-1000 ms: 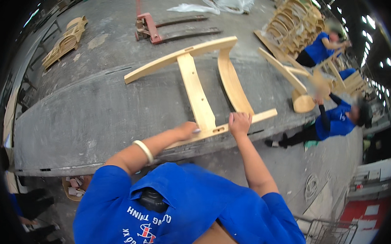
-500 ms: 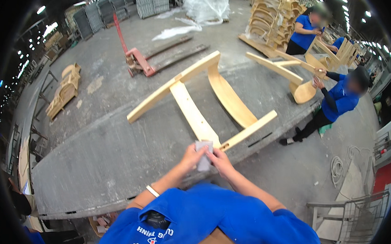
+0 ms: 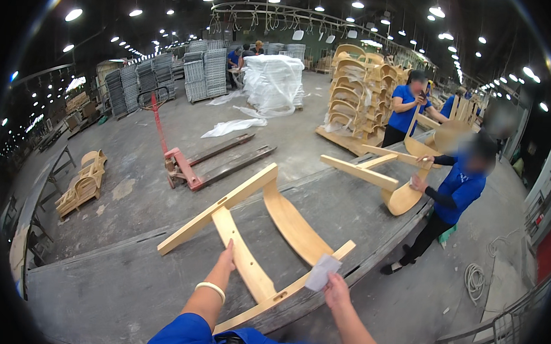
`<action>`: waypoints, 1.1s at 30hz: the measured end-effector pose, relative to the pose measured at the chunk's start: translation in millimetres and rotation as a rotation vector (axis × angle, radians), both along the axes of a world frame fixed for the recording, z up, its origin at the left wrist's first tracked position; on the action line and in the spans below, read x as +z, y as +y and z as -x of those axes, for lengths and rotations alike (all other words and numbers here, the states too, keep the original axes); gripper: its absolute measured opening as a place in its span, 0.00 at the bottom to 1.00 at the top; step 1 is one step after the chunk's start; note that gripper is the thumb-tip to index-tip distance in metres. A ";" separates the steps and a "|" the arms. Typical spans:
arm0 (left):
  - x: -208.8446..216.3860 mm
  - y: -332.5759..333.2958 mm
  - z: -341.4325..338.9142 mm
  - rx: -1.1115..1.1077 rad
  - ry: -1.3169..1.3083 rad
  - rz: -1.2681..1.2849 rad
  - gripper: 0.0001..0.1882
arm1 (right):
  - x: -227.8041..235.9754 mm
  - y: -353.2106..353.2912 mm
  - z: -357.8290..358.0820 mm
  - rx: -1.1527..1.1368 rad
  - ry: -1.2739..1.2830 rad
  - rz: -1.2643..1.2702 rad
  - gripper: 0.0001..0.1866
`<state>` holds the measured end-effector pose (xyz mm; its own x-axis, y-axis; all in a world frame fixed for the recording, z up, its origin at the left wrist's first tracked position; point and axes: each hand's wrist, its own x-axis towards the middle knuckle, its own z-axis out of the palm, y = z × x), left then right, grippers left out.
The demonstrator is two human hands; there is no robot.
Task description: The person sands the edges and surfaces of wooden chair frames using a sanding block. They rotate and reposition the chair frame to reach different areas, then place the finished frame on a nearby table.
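A pale wooden chair frame (image 3: 238,251) lies before me on a long grey table (image 3: 117,282). It has two straight bars, a flat cross slat with small holes, and a wider curved panel. My left hand (image 3: 224,259) is at the near-left edge of the slat, with a digit along the wood and the other fingers mostly hidden; it seems to grip the slat. Over the near bar, my right hand (image 3: 336,291) pinches a folded greyish sheet of sandpaper (image 3: 323,272), which covers part of that bar.
Farther right, a co-worker in blue (image 3: 462,189) handles another wooden frame (image 3: 374,173) on the same table. A red pallet jack (image 3: 180,165) stands beyond the table. Stacked curved wooden parts (image 3: 359,89) and a plastic-wrapped pile (image 3: 272,86) stand behind. Coiled hose (image 3: 474,282) lies on the right floor.
My hands have come apart: the left has moved to the slat, while the right has kept the sandpaper and moved to the right. The view has tilted up, showing more of the hall.
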<state>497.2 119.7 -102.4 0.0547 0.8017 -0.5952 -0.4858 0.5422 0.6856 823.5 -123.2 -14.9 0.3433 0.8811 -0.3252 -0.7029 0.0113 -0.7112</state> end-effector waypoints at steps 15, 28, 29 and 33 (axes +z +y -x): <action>6.4 -42.0 -10.0 0.274 0.134 -0.304 0.29 | -7.3 0.7 -41.7 -0.028 0.092 0.020 0.16; 261.9 -99.3 62.2 0.481 -0.090 -0.571 0.36 | 278.0 20.8 40.2 0.044 -0.369 -0.648 0.15; 282.3 -104.8 61.0 0.517 -0.117 -0.616 0.36 | 299.4 25.1 49.0 0.009 -0.466 -0.778 0.14; 327.9 -125.6 55.3 0.604 -0.310 -0.779 0.36 | 359.8 40.1 87.1 -0.189 -0.672 -0.932 0.11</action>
